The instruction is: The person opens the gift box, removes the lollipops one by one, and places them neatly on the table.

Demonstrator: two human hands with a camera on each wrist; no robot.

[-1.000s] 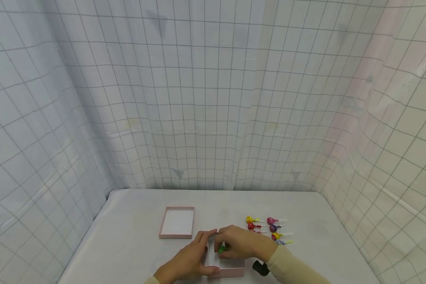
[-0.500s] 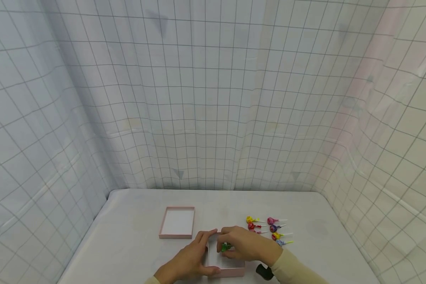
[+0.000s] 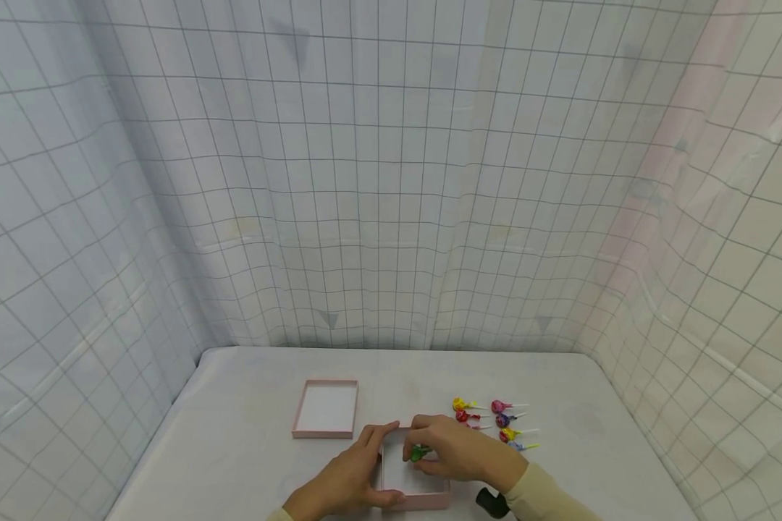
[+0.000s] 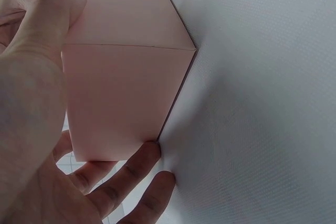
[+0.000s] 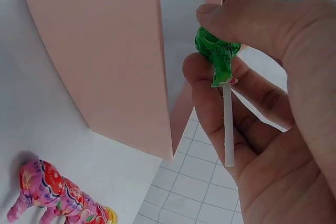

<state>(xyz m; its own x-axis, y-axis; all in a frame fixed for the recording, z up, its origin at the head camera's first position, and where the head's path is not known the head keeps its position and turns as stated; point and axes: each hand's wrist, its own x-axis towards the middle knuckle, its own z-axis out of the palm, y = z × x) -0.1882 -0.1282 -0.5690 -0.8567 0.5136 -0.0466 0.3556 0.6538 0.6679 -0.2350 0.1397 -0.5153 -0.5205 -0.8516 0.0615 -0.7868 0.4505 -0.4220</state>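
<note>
A pink box with a white inside stands at the table's near edge. My left hand holds its left side, the thumb on the near wall and the fingers reaching along the side toward the far corner; the left wrist view shows the box's outer walls close up. Over the box, my right hand pinches a lollipop in a green wrapper between thumb and fingers. Its white stick points back toward the palm. The box's floor is partly hidden by the right hand.
A shallow pink-rimmed lid lies inside up, behind and left of the box. Several wrapped lollipops lie in two columns to the right. Something black shows by the right wrist. Grid-patterned curtains surround the table.
My right hand has shifted slightly to the right with the green lollipop between its fingers. The left hand and the box stay where they were.
</note>
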